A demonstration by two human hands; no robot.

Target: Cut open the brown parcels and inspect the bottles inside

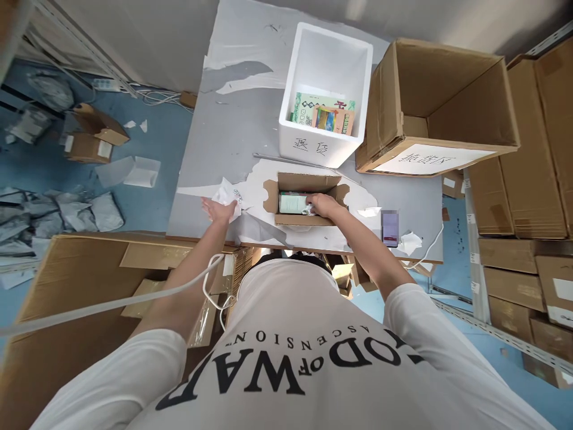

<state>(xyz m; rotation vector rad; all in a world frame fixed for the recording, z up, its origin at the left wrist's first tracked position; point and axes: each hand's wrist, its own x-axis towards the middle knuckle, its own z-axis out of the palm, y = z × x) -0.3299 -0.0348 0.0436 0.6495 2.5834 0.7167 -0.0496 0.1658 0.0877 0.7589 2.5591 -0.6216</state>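
On the left of the worktable, my left hand (218,209) is closed round crumpled white paper (226,192), the thumb lying across it. A small open cardboard box (308,180) sits in front of me with its end flaps folded outward. Inside it lies a pale green and white packet (292,203), which looks like a boxed item or book. My right hand (326,205) reaches into the box's right half, fingers pinched on a small crumpled white paper (308,209) against the packet.
Behind the box stand a white foam bin (289,128) holding colourful booklets and a large open carton (389,113). A phone (390,228) and a paper scrap (410,242) lie to the right. A big cardboard box (58,298) and a pale cable (134,304) are lower left.
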